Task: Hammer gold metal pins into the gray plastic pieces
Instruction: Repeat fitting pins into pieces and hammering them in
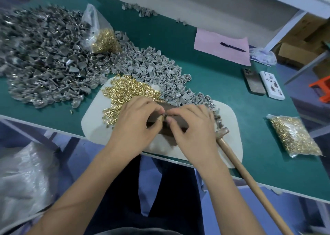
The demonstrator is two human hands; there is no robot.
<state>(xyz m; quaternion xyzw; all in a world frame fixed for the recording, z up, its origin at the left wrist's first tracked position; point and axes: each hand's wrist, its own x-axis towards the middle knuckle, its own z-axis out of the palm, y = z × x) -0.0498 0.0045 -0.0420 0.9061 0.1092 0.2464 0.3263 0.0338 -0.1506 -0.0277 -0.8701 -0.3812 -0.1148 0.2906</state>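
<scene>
Both hands meet over a dark block (166, 122) that sits on a white mat (94, 126) at the near edge of the green table (223, 85). The left hand (135, 122) and the right hand (192, 126) have their fingers curled inward, fingertips almost touching, pinching a small gray piece (165, 116) between them on top of the block; it is too small and too covered to tell whether a pin is in it. Just beyond the left hand's knuckles lies a loose heap of gold pins (128, 90) on the mat. Past the right hand's fingertips spreads a pile of light gray plastic pieces (160, 69), and farther off to the left of the grip a larger, darker gray pile (41, 56) with an open bag of pins (103, 38) against it. Right beside the right wrist lies a hammer (246, 174), untouched, its head near the block and its wooden handle running back over the table edge. Well to the right of the grip rests a sealed bag of pins (294, 136).
</scene>
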